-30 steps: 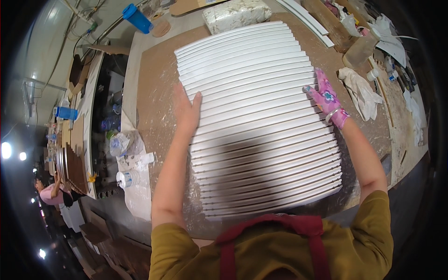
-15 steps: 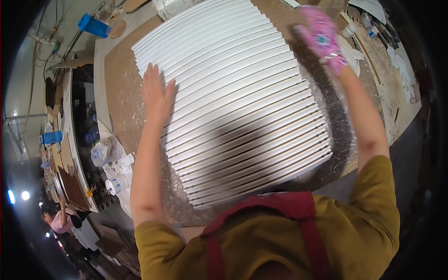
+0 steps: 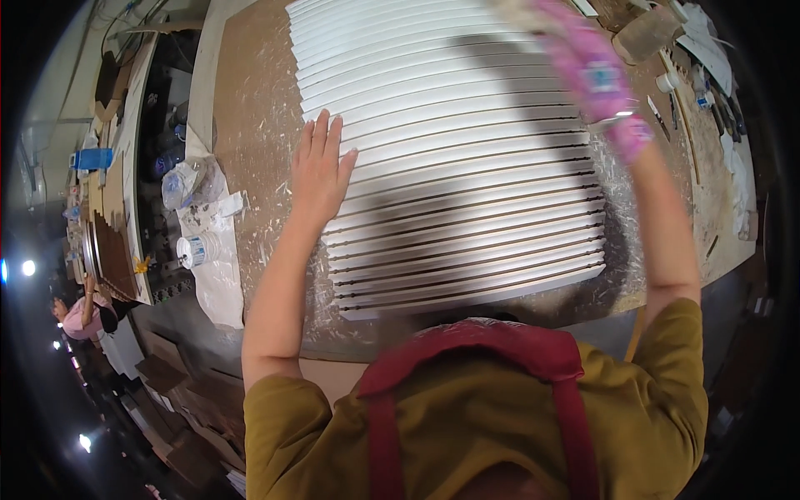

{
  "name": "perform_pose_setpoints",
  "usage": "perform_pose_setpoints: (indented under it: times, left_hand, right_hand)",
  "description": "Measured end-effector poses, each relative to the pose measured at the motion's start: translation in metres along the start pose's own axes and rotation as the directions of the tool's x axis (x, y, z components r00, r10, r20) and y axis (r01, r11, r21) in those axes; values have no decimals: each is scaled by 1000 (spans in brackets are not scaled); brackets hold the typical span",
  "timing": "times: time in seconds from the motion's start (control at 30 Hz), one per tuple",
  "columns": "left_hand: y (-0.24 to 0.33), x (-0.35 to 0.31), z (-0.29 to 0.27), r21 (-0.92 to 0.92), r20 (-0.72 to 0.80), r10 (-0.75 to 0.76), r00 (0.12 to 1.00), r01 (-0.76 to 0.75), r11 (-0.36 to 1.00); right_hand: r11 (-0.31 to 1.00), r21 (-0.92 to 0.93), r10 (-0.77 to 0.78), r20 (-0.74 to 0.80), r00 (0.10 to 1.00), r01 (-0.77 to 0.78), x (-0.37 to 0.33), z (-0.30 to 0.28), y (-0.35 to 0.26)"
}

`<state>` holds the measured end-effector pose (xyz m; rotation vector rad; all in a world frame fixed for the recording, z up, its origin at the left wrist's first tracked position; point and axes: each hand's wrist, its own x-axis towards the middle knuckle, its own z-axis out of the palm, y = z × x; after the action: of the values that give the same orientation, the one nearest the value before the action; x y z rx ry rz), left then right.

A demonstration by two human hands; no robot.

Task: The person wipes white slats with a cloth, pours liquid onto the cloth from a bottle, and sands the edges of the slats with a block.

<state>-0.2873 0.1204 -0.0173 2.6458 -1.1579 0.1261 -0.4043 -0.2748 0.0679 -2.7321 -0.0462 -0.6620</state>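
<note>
A wide row of white slats (image 3: 442,150), laid side by side, covers the middle of the worktable; dark gaps show between the nearer ones. My bare left hand (image 3: 320,175) rests flat on the slats' left edge, fingers stretched and thumb apart. Over the far right part of the slats is my right hand (image 3: 593,79), in a pink patterned glove and smeared by motion. At its fingers a blurred pale tan thing (image 3: 515,13) shows at the frame's top edge; its kind cannot be made out.
A brown board (image 3: 250,108) lies under the slats, speckled white. On the right stand a cloudy container (image 3: 646,35) and a small white pot (image 3: 667,82), near a knife (image 3: 657,117). A white tub (image 3: 197,250) sits at left. Another person (image 3: 83,317) works far left.
My right hand has swung inward over the slats, with a tan thing now at its fingers. My left hand stays on the slats' left edge. The view has shifted.
</note>
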Motion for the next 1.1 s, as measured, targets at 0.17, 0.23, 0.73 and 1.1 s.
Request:
perform_pose_setpoints:
  times: [0.17, 0.23, 0.73, 1.1]
  left_hand:
    - [7, 9, 2, -1, -59, 105, 993, -106, 994]
    - [8, 8, 4, 75, -6, 3, 1000, -3, 997]
    - [39, -2, -2, -54, 61, 159, 985, -155, 986]
    - [50, 3, 7, -1, 80, 87, 993, -87, 996]
  right_hand:
    - [984, 146, 13, 529, 849, -106, -6, 135, -135]
    - [875, 323, 94, 618, 781, -361, -34, 105, -108]
    - [986, 159, -57, 612, 789, -53, -42, 91, -174]
    - [825, -287, 535, 113, 837, -488, -284, -230, 120]
